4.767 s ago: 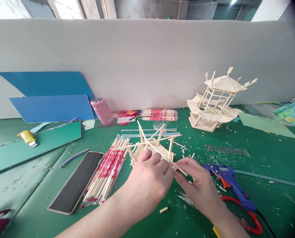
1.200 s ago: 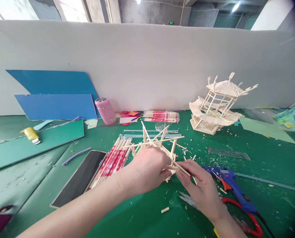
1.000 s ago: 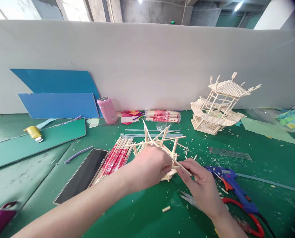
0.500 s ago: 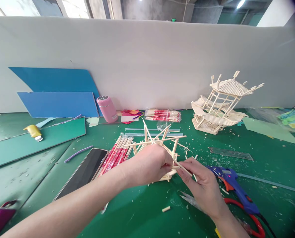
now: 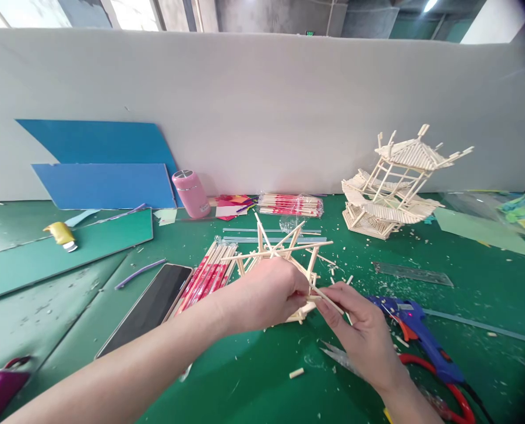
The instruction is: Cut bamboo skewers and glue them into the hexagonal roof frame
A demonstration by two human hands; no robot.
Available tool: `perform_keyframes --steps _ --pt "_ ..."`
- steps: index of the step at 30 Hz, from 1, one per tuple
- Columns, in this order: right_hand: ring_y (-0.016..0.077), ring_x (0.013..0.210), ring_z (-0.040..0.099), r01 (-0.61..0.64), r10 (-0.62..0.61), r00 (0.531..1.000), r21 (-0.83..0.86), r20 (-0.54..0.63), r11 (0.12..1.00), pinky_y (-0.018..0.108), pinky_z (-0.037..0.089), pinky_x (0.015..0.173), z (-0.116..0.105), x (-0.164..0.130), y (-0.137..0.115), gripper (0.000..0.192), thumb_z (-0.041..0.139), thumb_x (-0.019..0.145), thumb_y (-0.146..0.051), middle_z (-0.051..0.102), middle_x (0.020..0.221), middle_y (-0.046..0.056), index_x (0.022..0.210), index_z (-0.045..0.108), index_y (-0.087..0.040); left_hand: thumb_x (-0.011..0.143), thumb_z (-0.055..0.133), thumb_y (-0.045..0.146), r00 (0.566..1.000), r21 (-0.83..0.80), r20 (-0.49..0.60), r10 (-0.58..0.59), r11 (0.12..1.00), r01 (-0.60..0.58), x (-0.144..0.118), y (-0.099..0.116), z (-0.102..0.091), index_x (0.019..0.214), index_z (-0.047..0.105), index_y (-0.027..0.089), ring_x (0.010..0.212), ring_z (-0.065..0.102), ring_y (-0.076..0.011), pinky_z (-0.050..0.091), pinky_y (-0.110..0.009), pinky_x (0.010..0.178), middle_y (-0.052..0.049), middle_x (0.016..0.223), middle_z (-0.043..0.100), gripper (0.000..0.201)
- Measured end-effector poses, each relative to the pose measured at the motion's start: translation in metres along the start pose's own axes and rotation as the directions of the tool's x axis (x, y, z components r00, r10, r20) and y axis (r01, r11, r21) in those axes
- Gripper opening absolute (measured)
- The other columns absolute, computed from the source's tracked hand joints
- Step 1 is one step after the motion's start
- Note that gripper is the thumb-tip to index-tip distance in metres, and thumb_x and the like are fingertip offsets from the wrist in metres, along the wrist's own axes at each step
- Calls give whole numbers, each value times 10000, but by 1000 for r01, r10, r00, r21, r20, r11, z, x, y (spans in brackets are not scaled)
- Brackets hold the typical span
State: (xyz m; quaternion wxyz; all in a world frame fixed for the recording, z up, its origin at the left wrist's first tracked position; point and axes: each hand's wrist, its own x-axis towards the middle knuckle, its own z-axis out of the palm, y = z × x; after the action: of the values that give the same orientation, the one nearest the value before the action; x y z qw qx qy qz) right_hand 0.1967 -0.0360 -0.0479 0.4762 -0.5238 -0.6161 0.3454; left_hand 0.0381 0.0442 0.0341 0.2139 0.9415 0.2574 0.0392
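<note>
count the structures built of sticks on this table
2: the stick frame in the middle, partly hidden by the left hand, and the tiered pagoda at the back right, near the wall.

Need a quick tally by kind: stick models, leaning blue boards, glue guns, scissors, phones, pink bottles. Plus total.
Stick models: 2 (low frame, tower)
Leaning blue boards: 2 (rear board, front board)
Glue gun: 1
Scissors, partly hidden: 1
Phone, partly hidden: 1
Pink bottle: 1
Total: 8
</note>
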Motion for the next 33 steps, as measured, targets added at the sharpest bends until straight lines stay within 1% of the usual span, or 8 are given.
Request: perform_keyframes --steps 4,9,12,16,19,21,26,33 --pt "157 758 503 -20 20 1000 10 8 1000 281 384 649 -1 -2 1 181 517 869 -297 553 828 19 998 638 -257 777 507 82 1000 -11 3 2 1000 -1 0 1 -1 593 617 139 481 385 -89 331 -196 476 22 519 498 223" --pt "157 747 504 -2 2 1000 -7 9 1000 283 383 651 -1 -2 2 170 519 867 -292 550 803 11 977 646 -266 776 503 85 1000 -21 6 21 1000 -21 -1 1 -2 592 625 139 473 361 -90 331 -203 474 25 502 490 228" --pt "163 752 509 -9 9 1000 -7 1 1000 289 392 658 0 -2 3 179 517 866 -305 549 807 16 983 645 -258 771 494 86 1000 -16 -2 16 1000 -16 -1 -1 0 599 623 137 483 396 -92 355 -205 487 16 518 514 221" --pt "173 825 516 -45 45 999 37 11 998 288 401 700 0 -5 6 207 495 878 -326 549 858 21 1023 631 -268 744 490 69 1000 4 -11 5 1000 -5 0 -2 3 576 609 133 490 423 -97 369 -210 498 10 516 527 216" --pt "175 890 513 -51 53 998 64 -24 997 276 405 725 -1 -7 8 220 489 881 -328 560 938 23 1059 611 -287 724 505 68 1000 16 -22 -1 1000 1 0 -1 3 595 615 132 513 445 -109 364 -216 497 0 533 547 180" --pt "176 896 517 -40 43 998 61 -47 997 276 410 727 -2 -8 8 222 503 874 -323 567 947 24 1066 607 -287 726 511 75 1000 19 -30 4 1000 -3 0 0 3 609 615 131 524 455 -113 359 -214 493 -4 545 555 167" --pt "173 786 535 27 -29 997 -26 -77 999 301 433 696 0 -7 8 206 530 857 -307 589 851 35 1029 628 -250 747 494 70 998 10 -34 47 999 -46 -1 0 2 564 575 146 510 422 -98 367 -202 519 23 518 499 215" --pt "166 753 549 85 -92 991 -78 -92 993 283 451 647 1 -5 8 182 531 854 -286 594 816 34 982 655 -248 709 485 35 997 -3 -38 71 997 -71 0 -1 3 481 460 158 473 301 -85 313 -191 462 59 474 343 260"
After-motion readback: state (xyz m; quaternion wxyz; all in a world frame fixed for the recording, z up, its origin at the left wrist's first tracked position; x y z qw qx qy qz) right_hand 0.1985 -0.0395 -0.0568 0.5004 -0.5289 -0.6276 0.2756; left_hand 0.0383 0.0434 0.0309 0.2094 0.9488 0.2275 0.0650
